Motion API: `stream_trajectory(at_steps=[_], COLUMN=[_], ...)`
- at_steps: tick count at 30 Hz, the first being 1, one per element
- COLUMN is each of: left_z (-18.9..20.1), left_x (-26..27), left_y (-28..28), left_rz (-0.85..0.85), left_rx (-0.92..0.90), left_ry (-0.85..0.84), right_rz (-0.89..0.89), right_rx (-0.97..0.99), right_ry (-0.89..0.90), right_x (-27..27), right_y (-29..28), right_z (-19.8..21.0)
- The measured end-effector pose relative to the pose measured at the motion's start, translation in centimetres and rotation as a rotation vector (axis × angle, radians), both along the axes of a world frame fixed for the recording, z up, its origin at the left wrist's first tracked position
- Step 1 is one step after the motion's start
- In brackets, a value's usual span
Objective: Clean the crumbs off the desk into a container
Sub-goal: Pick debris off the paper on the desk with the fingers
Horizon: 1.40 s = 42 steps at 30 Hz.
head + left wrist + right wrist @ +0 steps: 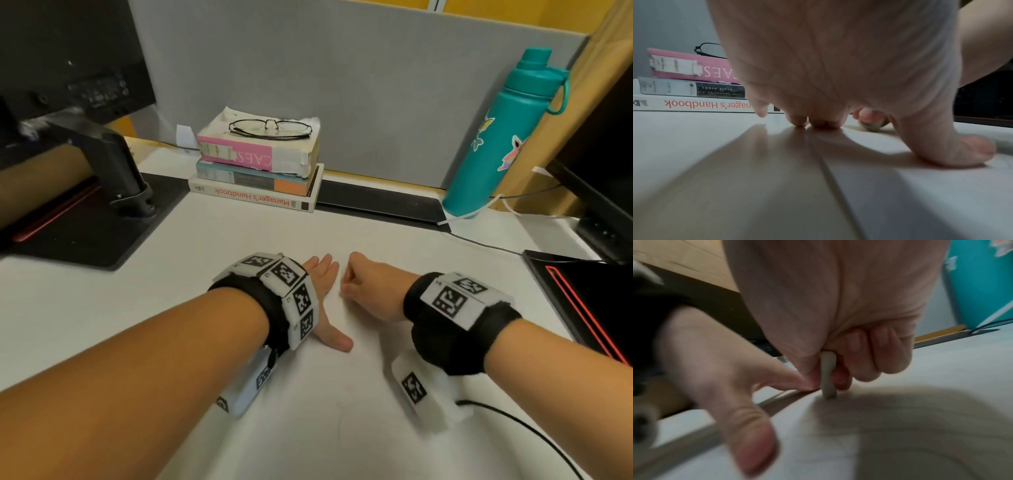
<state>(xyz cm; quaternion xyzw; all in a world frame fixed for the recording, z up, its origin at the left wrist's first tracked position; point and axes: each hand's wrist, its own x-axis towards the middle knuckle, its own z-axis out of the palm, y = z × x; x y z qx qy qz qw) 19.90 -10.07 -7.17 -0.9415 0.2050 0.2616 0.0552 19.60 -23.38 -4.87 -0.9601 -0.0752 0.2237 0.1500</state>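
Near the centre of the head view, both hands sit close together on the white desk (pixel 342 394). The left hand (pixel 325 294) lies with fingers straight and fingertips (pixel 818 125) and thumb touching the surface, holding nothing, like a wall set up beside the other hand. The right hand (pixel 370 287) has its fingers curled, and in the right wrist view they pinch a small pale flat piece (pixel 827 378), its lower edge touching the desk just beside the left hand's fingers; what this piece is I cannot tell, possibly a scraper or a large crumb. No loose crumbs are sharp enough to pick out in any view, and no container shows anywhere, so where the sweepings should go is unclear. Judging from this, the main risk is scattering: a quick stroke with the piece could flick fine bits past the left hand toward the stack of books (pixel 257 171) with glasses (pixel 270 128) at upper centre, or under the monitor stand (pixel 113 178) at left. The teal bottle (pixel 500 137) at upper right stands well apart.
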Motion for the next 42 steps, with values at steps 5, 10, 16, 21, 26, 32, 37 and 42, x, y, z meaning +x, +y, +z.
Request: stream_trajectory(at_steps=[5,10,16,21,26,32,37,42], left_z=[0.0,-0.1,0.0,-0.1,-0.3,-0.3,-0.3,-1.0], left_x=[-0.3,-0.4,-0.6,-0.5,-0.4,-0.3,-0.4,-0.1], left_y=[0.2,0.3,0.3,0.3,0.5,0.3,0.3,0.5], left_rz=[0.01,0.015,0.022,0.014,0.004,0.019,0.014,0.004], left_rx=[-0.04,-0.077,-0.108,-0.074,-0.111,-0.086,-0.072,-0.077], left_ry=[-0.019,-0.024,-0.026,-0.045,-0.057,-0.047,-0.052,-0.065], right_rz=[-0.049,0.079,0.117,0.068,0.208,0.155,0.143,0.21], right_rx=[-0.025,-0.076,-0.182,-0.173,-0.189,-0.258,-0.233,-0.304], right_ry=[-0.009,0.022,-0.03,0.003,0.016,-0.061,-0.015,-0.058], right_x=[0.5,-0.4,-0.3,0.4,-1.1,0.0,-0.2,-1.0], right_y=[0.1,0.9,1.7,1.1,1.8,1.6,0.5,1.1], right_z=[0.7,0.5,0.5,1.1,0.8,0.9,1.2,0.6])
